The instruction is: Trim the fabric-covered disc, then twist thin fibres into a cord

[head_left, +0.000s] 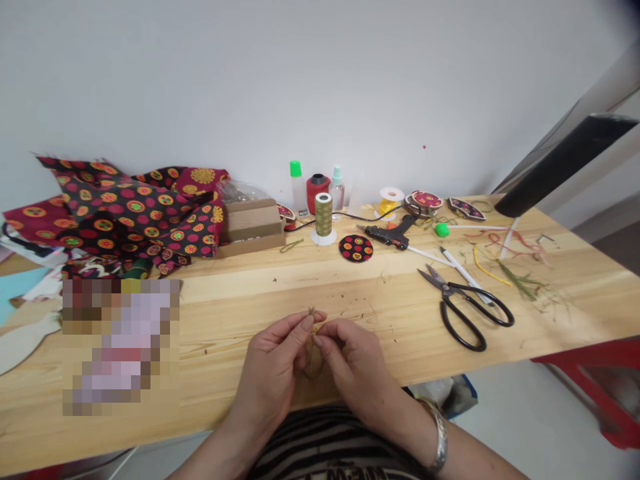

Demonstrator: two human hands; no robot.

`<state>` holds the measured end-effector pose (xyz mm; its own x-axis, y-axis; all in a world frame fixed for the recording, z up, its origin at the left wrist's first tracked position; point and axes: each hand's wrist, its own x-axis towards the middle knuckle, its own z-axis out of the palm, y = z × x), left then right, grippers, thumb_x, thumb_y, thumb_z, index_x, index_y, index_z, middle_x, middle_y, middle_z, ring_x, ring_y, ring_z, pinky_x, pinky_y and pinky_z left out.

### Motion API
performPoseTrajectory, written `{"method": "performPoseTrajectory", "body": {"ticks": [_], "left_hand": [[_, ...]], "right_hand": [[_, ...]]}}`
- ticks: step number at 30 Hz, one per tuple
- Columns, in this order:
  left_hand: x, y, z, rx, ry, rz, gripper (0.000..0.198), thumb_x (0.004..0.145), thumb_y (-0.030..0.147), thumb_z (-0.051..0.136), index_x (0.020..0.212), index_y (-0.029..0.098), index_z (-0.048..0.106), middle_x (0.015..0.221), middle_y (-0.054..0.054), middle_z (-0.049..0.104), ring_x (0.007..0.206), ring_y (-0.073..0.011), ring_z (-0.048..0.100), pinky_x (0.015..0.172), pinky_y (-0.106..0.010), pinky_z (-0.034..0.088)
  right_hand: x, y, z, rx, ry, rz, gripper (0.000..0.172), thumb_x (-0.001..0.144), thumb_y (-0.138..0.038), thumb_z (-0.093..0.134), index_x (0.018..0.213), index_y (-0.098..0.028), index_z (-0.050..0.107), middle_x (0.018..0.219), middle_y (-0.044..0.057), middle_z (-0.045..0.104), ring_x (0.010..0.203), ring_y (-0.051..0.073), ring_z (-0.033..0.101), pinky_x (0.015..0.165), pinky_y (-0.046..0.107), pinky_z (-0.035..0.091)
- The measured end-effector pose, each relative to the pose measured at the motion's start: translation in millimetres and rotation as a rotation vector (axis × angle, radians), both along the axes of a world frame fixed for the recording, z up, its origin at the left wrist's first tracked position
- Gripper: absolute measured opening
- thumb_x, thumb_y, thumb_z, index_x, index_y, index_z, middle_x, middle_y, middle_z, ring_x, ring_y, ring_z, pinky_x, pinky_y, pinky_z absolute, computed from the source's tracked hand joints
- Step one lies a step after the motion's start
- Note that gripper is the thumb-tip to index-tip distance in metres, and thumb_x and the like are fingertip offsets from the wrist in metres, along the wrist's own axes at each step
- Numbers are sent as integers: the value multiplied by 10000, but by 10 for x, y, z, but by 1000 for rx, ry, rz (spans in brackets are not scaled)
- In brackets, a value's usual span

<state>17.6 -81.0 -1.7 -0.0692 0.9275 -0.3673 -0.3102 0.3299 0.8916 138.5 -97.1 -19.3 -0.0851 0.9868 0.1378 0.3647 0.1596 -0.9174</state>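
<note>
My left hand [277, 357] and my right hand [353, 363] meet over the table's front part. Both are closed, with thumbs and forefingers pinching a thin olive-brown cord [314, 367]. The cord hangs in a small loop between them, and its short end sticks up above my left thumb. Fingers hide part of the cord. Beyond my hands stands a spool of olive thread [324, 219], with a round patterned fabric disc [356, 248] lying beside it. Black-handled scissors [463, 303] lie open to the right of my hands.
Patterned fabric [135, 207] is heaped at the back left by a cardboard box [253, 227]. A black glue gun [393, 233], a yellow spool [389, 202], a white pen [465, 275] and cord scraps [523, 283] lie right. A red stool [595, 387] stands below the table's right edge.
</note>
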Motion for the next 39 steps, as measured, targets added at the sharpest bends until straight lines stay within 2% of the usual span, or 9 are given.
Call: {"method": "performPoseTrajectory", "body": {"ticks": [7,20,33,39], "left_hand": [[-13,2,-4,-8,-15,-4,230,629,324,750,769,141,748,527,24,548,426,-30,285,384,-166,212],[-27,-8,-42,-23,-46,-23,247,654,323,736,806,129,745,449,65,395,431,-34,254,398,-165,179],[-23,-13,-50,-44,-60,-27,253,648,334,738,807,137,745,466,53,429,438,-37,258,408,-170,173],[-16,-15,-42,-53,-69,-31,258,643,331,739,798,125,741,454,60,398,435,-34,255,403,-166,175]], "right_hand": [[19,10,31,1,25,-26,118,825,-154,513,741,-174,593,676,-5,616,633,110,540,595,209,407],[5,-1,-3,-17,42,-12,112,830,-167,515,759,-175,601,697,-4,620,655,111,543,621,215,412],[5,3,-8,-1,53,-18,104,825,-162,523,759,-174,603,698,-6,627,649,103,547,613,205,415],[15,8,-6,19,60,-45,106,828,-172,522,771,-172,612,704,-1,636,644,104,553,609,203,419]]}}
